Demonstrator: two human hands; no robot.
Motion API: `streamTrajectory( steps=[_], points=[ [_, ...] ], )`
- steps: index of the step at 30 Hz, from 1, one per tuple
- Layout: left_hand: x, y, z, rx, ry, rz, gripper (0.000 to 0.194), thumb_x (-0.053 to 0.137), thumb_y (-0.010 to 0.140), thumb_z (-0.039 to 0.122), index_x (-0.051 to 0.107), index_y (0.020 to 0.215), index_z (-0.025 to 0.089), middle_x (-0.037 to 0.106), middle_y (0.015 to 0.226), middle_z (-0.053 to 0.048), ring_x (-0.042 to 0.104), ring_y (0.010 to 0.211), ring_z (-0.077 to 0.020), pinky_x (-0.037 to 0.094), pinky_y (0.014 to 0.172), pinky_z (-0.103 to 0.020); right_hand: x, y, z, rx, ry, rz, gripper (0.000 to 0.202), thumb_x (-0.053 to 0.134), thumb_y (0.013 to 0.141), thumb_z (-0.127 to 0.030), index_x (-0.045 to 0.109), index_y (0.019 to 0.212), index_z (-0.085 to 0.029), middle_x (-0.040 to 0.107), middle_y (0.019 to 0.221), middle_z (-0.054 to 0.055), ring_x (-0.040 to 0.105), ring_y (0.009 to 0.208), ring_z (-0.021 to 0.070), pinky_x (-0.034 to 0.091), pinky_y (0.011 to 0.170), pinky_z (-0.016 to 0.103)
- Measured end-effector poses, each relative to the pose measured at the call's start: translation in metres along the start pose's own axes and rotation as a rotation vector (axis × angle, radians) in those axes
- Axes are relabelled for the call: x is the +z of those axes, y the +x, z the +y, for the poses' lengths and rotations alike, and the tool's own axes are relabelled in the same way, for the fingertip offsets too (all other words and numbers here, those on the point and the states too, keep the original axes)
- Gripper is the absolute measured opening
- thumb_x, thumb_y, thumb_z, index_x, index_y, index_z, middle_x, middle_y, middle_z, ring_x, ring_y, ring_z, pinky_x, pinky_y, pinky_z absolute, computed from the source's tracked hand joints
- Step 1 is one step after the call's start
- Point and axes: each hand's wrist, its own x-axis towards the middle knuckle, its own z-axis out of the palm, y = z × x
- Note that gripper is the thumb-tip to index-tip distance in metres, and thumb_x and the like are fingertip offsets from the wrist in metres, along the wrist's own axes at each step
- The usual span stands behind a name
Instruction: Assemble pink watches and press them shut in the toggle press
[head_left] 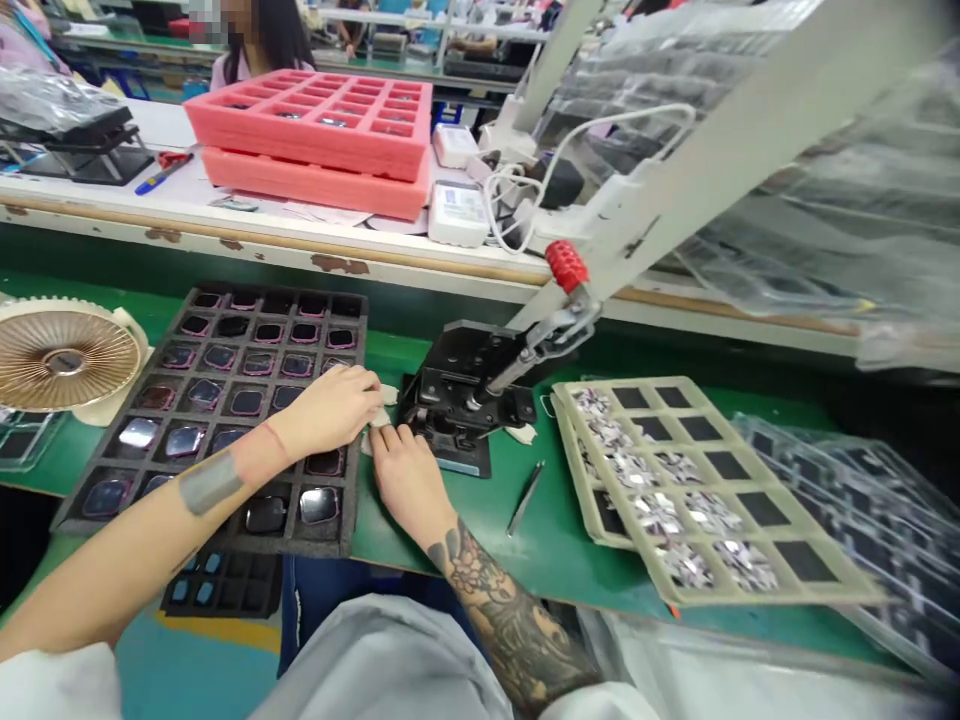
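Observation:
My left hand point(337, 405) reaches over the right edge of a dark foam tray point(358, 400), its fingers bent together. Close against it, my right hand point(409, 475) has its fingers curled, with the tips meeting near small off-white pieces point(381, 416). I cannot tell whether these are fingertip covers or scraps, and whatever lies between the fingertips is hidden. Just right of the hands stands a black toggle-clamp press point(472, 385) with a red handle grip point(567, 265), raised. The foam tray holds rows of dark square watch-like glass parts point(319, 505) with pinkish rims.
Tweezers point(525, 498) lie right of the press. Stacked beige trays point(817, 510) hold small shiny pieces. Clear plastic trays point(847, 520) sit farther right. A fan point(67, 360) stands left. Pink foam trays point(315, 150) rest on the shelf; a person point(266, 45) is behind.

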Motion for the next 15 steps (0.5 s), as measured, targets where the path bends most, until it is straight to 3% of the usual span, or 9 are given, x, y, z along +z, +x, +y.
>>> streamTrajectory(
  steps=[4,7,10,12,15],
  points=[
    [0.019,0.051,-0.004,0.085,0.033,-0.165,0.02,0.075,0.096,0.024,0.081,0.115,0.018,0.076,0.125,-0.015,0.07,0.125,-0.033,0.047,0.114,-0.046,0.005,-0.005,-0.007,0.044,0.031,0.048,0.027,0.061,0.106,-0.02,0.067,0.131,-0.01,0.07,0.119,0.017,0.058,0.111,0.0344,0.051,0.091,0.049],
    [0.029,0.067,-0.005,0.121,0.071,-0.228,0.024,0.076,0.088,0.016,0.082,0.111,0.016,0.076,0.126,-0.018,0.073,0.122,-0.0339,0.051,0.11,-0.046,0.002,-0.023,-0.012,0.056,0.041,0.07,0.02,0.064,0.105,-0.024,0.069,0.122,-0.014,0.07,0.115,0.012,0.059,0.107,0.0308,0.05,0.091,0.046],
    [0.035,0.073,-0.008,0.142,0.093,-0.266,0.025,0.073,0.087,0.012,0.082,0.11,0.016,0.078,0.12,-0.017,0.077,0.111,-0.0329,0.056,0.102,-0.045,0.001,-0.058,-0.011,0.046,0.146,0.169,0.027,0.066,0.105,-0.027,0.067,0.129,-0.016,0.071,0.119,0.011,0.06,0.108,0.0284,0.05,0.093,0.044],
    [0.038,0.074,-0.01,0.149,0.091,-0.275,0.024,0.072,0.088,0.013,0.082,0.109,0.016,0.078,0.118,-0.017,0.078,0.107,-0.034,0.057,0.099,-0.046,0.0,-0.085,0.005,0.114,0.272,0.292,0.033,0.069,0.102,-0.029,0.067,0.133,-0.018,0.072,0.123,0.011,0.061,0.111,0.0278,0.052,0.095,0.043],
    [0.043,0.074,-0.01,0.138,0.074,-0.28,0.024,0.069,0.09,0.011,0.082,0.109,0.018,0.077,0.12,-0.018,0.078,0.108,-0.0351,0.057,0.1,-0.047,-0.004,-0.112,0.062,0.427,0.279,0.404,0.032,0.066,0.103,-0.029,0.068,0.134,-0.019,0.072,0.127,0.014,0.063,0.118,0.0291,0.054,0.103,0.044]
  ],
)
